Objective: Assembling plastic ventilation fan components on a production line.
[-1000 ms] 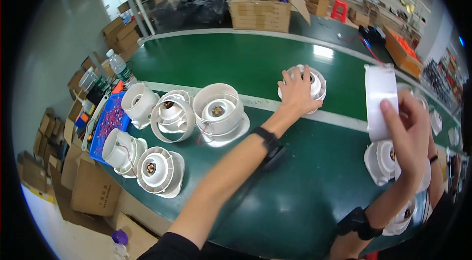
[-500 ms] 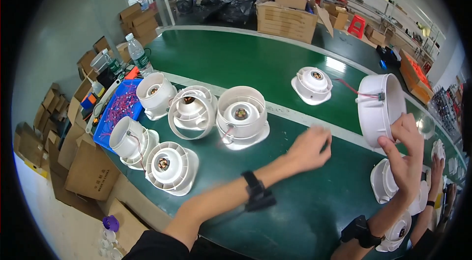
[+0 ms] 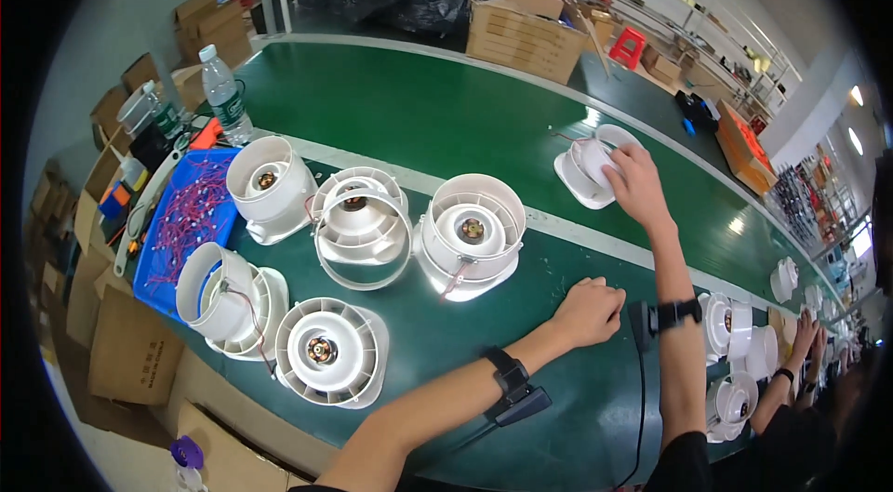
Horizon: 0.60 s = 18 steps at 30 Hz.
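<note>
My right hand [image 3: 638, 183] reaches out over the green conveyor belt and grips a white plastic ring [image 3: 590, 159] with a thin red wire. This ring leans against a white fan housing [image 3: 579, 189] on the belt; whether it is seated cannot be told. Low over the near work surface, my left hand [image 3: 592, 313] is curled into a loose fist, with nothing visible in it. Left of that fist stands a white fan housing with its ring on top [image 3: 473, 227]. Another loose-looking ring [image 3: 366, 285] leans on the housing [image 3: 358, 213] beside it.
More white housings [image 3: 326, 351] stand at the left, near a blue tray [image 3: 149, 280] of red and blue wires. A water bottle [image 3: 223, 94] stands behind the tray. At the right are further housings [image 3: 730, 404] and other people's hands [image 3: 805, 334]. A cardboard box [image 3: 523, 38] sits beyond the belt.
My right hand has carried the ring away from me and leftward, down to the housing on the belt. My left hand has lowered slightly. The view has shifted a little.
</note>
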### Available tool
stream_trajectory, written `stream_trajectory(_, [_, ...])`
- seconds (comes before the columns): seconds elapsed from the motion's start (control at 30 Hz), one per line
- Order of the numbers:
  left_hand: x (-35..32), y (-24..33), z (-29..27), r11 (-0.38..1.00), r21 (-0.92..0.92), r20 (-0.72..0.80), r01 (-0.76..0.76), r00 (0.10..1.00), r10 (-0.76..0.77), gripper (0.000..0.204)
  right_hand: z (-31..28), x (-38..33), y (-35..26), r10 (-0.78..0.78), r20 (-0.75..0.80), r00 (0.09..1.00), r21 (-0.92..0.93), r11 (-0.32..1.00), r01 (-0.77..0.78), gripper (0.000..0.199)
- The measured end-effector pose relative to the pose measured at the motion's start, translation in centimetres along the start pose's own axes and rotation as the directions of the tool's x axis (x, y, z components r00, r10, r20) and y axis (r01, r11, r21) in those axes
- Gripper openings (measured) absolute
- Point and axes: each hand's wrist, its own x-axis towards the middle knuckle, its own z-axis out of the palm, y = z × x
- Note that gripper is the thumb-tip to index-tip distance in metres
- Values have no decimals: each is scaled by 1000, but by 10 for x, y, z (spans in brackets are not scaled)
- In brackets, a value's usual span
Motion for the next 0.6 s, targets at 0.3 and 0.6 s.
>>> stream_trajectory(0.3, [2,0,15,999,-16,-88,34,996,-36,9,8,7,-4,-33,-153,988,-171,985,7,18])
stream_trajectory(0.6, [-5,-7,20,997,-55,-150,49,987,-57,14,-40,19,-186,-362,318,876,409,886,218,31])
